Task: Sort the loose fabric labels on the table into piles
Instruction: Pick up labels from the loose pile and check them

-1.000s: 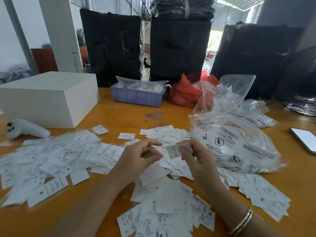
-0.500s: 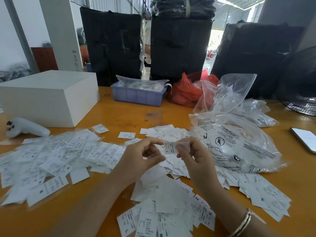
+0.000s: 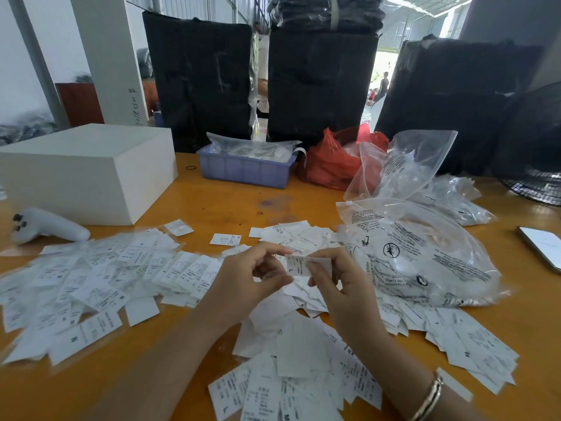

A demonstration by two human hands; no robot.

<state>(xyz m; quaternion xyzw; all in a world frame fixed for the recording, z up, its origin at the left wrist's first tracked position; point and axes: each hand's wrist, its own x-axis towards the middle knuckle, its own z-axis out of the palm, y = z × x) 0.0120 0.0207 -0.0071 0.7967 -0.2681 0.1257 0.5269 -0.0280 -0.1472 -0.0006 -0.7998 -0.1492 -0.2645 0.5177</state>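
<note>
The smooth orange wooden table (image 3: 230,205) has a slight sheen; the thin white printed fabric labels (image 3: 100,287) look matt; at 2 o'clock, the clear crinkled plastic bags (image 3: 425,256) are glossy.

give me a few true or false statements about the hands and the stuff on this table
1. The right hand pinches a small white label above the table. True.
2. The blue tray sits at the near edge, by the person's wrists. False: it sits at the far side, next to the red bag.
3. A white box stands on the left side of the table. True.
4. The left hand lies flat on the left label pile. False: it is raised, fingers curled, at the held label.
5. A bracelet is on the right wrist. True.
</note>
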